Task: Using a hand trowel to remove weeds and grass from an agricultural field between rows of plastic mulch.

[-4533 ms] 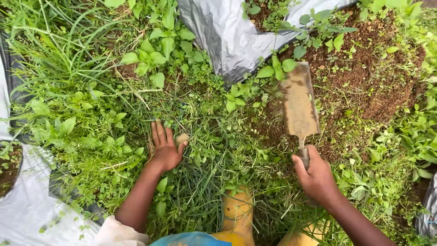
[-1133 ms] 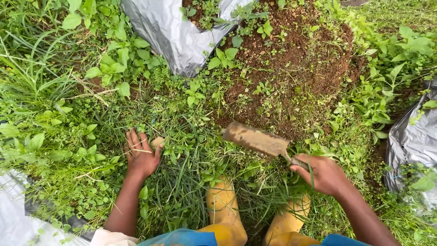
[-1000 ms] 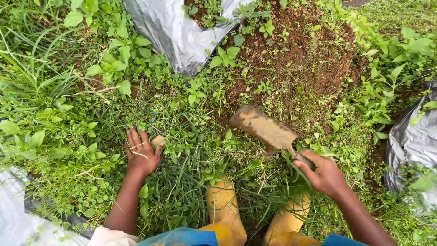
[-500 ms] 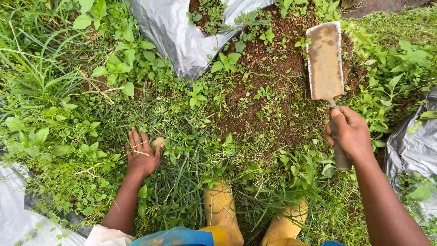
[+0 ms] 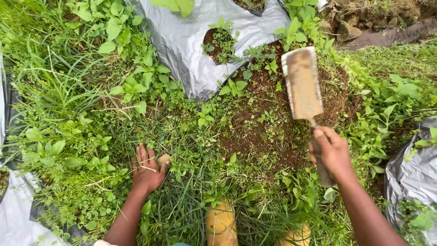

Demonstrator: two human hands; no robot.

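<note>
Your right hand (image 5: pixel 334 155) is clamped on the handle of the soil-caked blade (image 5: pixel 302 84), raised over the bare earth patch (image 5: pixel 268 123), while your left hand (image 5: pixel 146 171), fingers spread, presses the weeds (image 5: pixel 182 136): strike shallow, well apart from that hand and your boots (image 5: pixel 221 223).

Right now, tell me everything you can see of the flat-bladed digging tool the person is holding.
The digging tool has a flat, roughly rectangular blade, pale brown and caked with dried soil, its edges lighter like worn metal. A thin neck joins it to a handle mostly hidden in the right hand, which grips it. The blade points up and away from the person, lifted above a bare soil patch, not visibly touching it.
</note>
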